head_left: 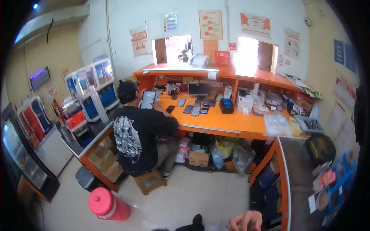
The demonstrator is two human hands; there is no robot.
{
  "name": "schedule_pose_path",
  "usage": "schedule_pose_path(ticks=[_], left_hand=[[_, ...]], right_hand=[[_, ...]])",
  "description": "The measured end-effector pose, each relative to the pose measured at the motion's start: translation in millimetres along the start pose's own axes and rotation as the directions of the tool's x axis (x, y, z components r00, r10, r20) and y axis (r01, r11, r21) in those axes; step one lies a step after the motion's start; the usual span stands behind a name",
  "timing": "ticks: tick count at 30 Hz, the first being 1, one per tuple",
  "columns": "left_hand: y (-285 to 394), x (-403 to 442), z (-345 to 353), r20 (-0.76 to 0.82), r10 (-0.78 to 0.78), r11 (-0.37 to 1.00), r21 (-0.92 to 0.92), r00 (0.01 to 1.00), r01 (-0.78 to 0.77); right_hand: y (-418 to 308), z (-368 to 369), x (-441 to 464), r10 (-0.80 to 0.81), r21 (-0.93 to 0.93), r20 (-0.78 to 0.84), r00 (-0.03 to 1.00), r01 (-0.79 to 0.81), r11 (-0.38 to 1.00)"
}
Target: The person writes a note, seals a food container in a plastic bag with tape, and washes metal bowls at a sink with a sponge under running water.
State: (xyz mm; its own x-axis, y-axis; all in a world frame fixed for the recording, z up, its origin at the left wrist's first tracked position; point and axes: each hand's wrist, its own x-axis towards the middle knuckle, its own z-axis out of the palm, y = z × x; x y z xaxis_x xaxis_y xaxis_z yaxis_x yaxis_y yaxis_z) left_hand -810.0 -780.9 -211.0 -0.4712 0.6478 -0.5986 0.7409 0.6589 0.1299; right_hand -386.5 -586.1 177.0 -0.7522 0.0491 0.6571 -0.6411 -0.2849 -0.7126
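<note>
My right hand [246, 221] shows at the bottom edge, right of centre, cut off by the frame. Its fingers are loosely bent and slightly apart, with nothing visible in them. It is nearest the side counter [293, 184], whose orange leg [284, 184] stands to its right. My left hand is out of view. Part of a dark shape [196, 223] lies low on the tiled floor [208, 192]. Across the room, a long orange desk [223, 120] holds several phones [195, 111], a monitor [198, 89] and a small white printer [244, 102].
A person in a black shirt [146, 131] sits on a low stool [150, 181], holding a tablet-like device [148, 100]. A pink drink jug [110, 204] stands on the floor at left. Bags and a cardboard box [199, 158] fill the space under the desk. Blue baskets [339, 173] sit at right.
</note>
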Motion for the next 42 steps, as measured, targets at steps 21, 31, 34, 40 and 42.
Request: schedule_pose_path(ticks=[21, 31, 34, 40, 42], left_hand=[[569, 267, -384, -0.022, 0.293, 0.097, -0.994, 0.956, -0.053], [676, 357, -423, 0.092, 0.240, 0.243, -0.970, 0.966, 0.032], [727, 351, -478, 0.024, 0.248, 0.543, -0.831, 0.968, -0.119], [756, 392, -502, 0.131, 0.325, 0.489, -0.871, 0.936, -0.049], [752, 414, -490, 0.154, 0.306, 0.455, -0.890, 0.940, -0.003]], right_hand=[[-276, -830, 117, -0.433, -0.847, -0.522, 0.735, -0.507, 0.160], [-306, -1026, 271, -0.461, -0.883, -0.228, 0.858, -0.382, -0.274], [-314, -1070, 306, -0.371, -0.807, -0.201, 0.907, -0.368, -0.461], [-314, -1137, 368, -0.296, -0.699, -0.267, 0.917, -0.396, -0.595], [-309, -1158, 385, -0.291, -0.657, -0.254, 0.922, -0.385, -0.648]])
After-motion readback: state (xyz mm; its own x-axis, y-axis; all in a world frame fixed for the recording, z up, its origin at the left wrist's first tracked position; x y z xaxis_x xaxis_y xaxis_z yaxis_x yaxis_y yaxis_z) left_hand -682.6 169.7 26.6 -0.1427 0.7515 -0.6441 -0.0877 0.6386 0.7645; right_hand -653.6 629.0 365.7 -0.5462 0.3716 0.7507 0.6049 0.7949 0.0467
